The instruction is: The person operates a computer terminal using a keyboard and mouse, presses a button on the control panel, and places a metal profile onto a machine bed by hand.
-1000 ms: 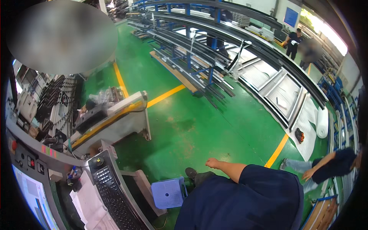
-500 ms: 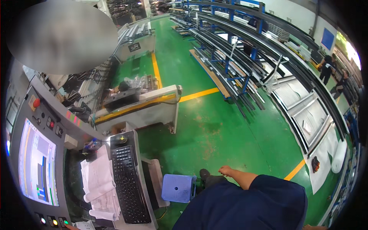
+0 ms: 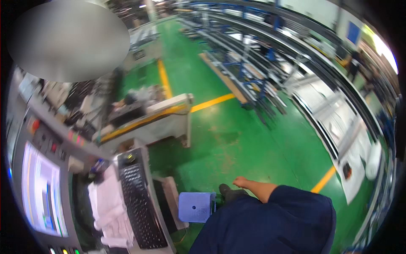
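My right hand (image 3: 240, 182) hangs over the green floor, its arm bare below a dark blue sleeve. The fingers look loosely curled together and blurred, with nothing seen in them. Just below and left of it is a blue plastic stool (image 3: 196, 207). My left hand is out of the picture. At the left stands a grey control panel with a lit screen (image 3: 42, 190) and a row of lit buttons (image 3: 65, 251) at its lower edge. Beside it are a black keyboard (image 3: 141, 207), a mouse (image 3: 130, 158) and a stack of white papers (image 3: 108, 203).
A machine bed with a yellow edge (image 3: 144, 120) lies ahead. Racks of long metal profiles (image 3: 249, 63) run along the right, near a table with framed panels (image 3: 334, 118) and a white roll (image 3: 373, 161). People (image 3: 355, 65) stand far right.
My left hand, whose finger was at the green button at the lower left, has gone out of the picture. The view has shifted and blurred; my right hand appears slightly farther left and higher.
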`<move>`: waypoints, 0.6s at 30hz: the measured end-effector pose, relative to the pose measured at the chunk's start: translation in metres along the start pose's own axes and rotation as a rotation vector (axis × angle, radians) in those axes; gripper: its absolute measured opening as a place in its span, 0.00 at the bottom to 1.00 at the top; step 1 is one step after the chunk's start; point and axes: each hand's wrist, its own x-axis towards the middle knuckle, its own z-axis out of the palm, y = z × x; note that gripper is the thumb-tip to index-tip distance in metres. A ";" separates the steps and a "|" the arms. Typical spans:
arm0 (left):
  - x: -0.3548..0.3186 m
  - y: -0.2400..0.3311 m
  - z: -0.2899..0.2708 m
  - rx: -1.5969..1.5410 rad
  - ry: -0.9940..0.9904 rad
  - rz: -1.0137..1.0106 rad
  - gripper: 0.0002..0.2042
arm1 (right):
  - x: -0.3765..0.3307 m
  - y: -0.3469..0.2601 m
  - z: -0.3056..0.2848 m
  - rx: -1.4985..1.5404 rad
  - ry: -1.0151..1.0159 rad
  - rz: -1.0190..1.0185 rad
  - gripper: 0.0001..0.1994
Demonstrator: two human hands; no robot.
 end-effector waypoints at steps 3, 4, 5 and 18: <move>-0.031 0.019 0.047 -0.293 -0.064 -0.217 0.27 | -0.015 0.036 -0.001 0.218 0.013 0.108 0.15; -0.045 0.021 0.030 -0.109 -0.085 -0.114 0.27 | -0.024 0.022 -0.010 0.204 0.013 0.166 0.14; -0.042 0.016 0.028 -0.096 -0.029 -0.041 0.30 | -0.025 0.025 -0.016 0.238 0.001 0.134 0.13; -0.004 0.107 -0.017 -0.291 -0.094 -0.357 0.38 | 0.033 0.065 -0.027 0.336 -0.162 0.212 0.25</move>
